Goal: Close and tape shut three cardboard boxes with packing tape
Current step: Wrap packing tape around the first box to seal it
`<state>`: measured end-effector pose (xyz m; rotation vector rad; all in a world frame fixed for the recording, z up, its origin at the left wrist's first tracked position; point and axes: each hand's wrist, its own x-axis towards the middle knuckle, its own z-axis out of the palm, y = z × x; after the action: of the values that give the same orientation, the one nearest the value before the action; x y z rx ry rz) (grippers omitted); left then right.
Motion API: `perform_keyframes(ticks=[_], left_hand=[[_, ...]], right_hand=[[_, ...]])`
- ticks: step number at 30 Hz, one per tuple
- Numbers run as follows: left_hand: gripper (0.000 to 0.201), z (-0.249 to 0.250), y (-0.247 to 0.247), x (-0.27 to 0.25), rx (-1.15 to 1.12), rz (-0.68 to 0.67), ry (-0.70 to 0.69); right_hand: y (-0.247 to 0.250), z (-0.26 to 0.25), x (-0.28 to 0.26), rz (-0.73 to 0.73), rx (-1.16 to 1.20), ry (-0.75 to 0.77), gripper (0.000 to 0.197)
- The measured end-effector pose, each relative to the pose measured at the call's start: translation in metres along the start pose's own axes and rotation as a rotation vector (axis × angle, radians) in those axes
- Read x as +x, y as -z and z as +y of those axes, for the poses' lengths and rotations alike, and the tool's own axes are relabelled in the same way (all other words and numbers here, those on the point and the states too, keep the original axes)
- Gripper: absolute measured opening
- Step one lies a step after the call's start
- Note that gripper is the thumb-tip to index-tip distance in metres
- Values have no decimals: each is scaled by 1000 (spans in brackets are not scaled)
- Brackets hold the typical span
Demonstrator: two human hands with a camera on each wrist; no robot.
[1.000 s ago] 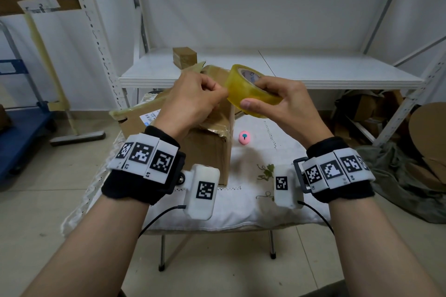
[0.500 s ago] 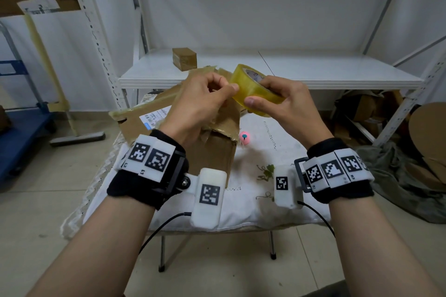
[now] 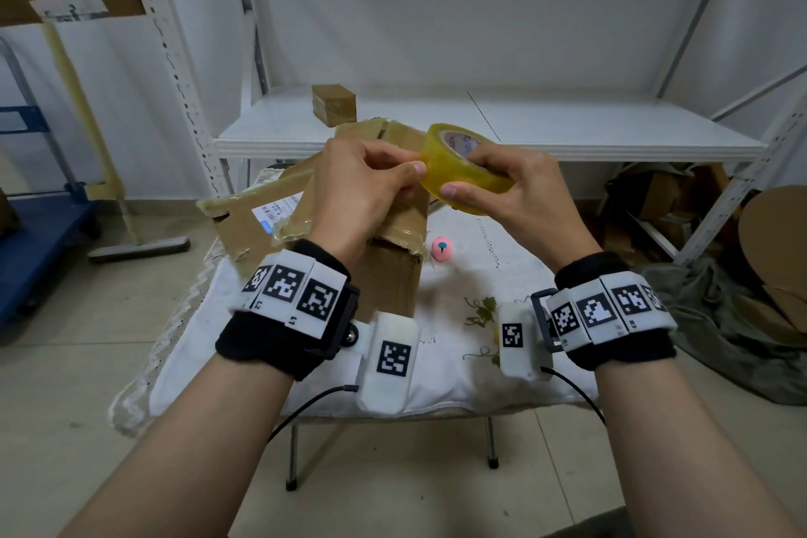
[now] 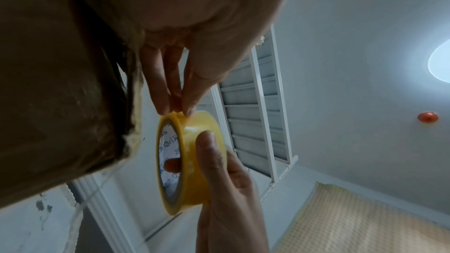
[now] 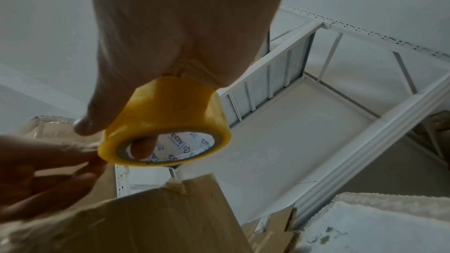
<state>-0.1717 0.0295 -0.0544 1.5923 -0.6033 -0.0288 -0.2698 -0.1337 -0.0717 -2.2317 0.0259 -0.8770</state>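
Observation:
My right hand (image 3: 465, 181) grips a yellow roll of packing tape (image 3: 469, 175) above the table, thumb on the outer face and a finger inside the core (image 5: 142, 147). The fingertips (image 4: 175, 108) and thumb of my left hand (image 3: 412, 173) pinch at the roll's left rim. Below both hands a large brown cardboard box (image 3: 393, 280) stands on the table with its flaps up and old tape on the edges. A small closed cardboard box (image 3: 334, 104) sits on the white shelf behind. From the right wrist view the tape roll (image 5: 165, 120) hangs just over a box flap (image 5: 146, 218).
The box stands on a small folding table with a white cloth (image 3: 458, 380), next to a pink round object (image 3: 441, 248). A white metal shelf (image 3: 567, 131) runs behind it. Cardboard and a grey cloth (image 3: 720, 332) are heaped at the right, and a blue cart (image 3: 35, 240) is at the left.
My left fingers have slid along the roll's left rim and now pinch it. My right hand has turned the roll slightly and kept its grip.

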Motion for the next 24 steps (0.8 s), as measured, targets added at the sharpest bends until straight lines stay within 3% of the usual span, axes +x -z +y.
perform_keyframes(ticks=[8,14,18,24], left_hand=[[16,-3,-1,2,121,23,-9],[10,-4,-5,3,196,-72,8],[13,-2,-8,3,224,-117,-37],[7,10,-12,-4,300,-163,-189]], right_hand=[[-4,0,2,21,-103,31,41],[-7,1,1,22,-85,13,34],[-9,4,-1,61,-35,-33,33],[-6,7,1,120,-13,-73,47]])
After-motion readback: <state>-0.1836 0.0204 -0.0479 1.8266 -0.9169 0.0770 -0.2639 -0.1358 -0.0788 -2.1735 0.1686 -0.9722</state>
